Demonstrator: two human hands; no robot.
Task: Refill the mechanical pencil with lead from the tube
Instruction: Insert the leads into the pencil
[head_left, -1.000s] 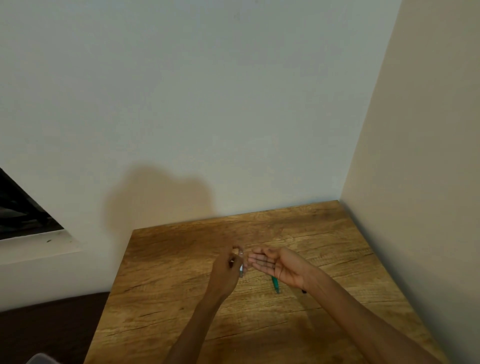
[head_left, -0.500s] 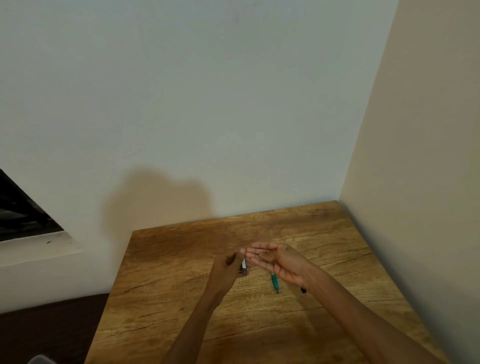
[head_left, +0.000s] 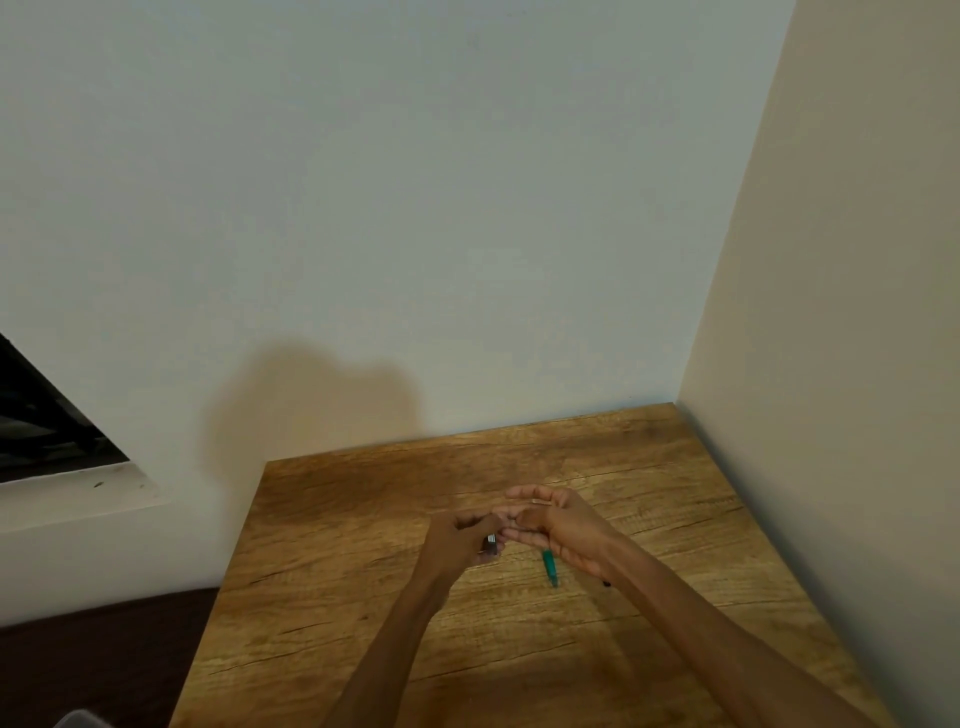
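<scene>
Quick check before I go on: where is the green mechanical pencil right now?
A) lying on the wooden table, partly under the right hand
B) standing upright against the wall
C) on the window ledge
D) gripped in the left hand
A: the green mechanical pencil lies on the wooden table, its upper end hidden beneath the cupped right hand, while the left hand pinches the small lead tube.

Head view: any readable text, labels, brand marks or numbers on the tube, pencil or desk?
None readable.
Lead tube in the left hand: too small and blurred to show any print.
Green mechanical pencil on the wooden desk, partly under the right hand: no marking legible.
</scene>
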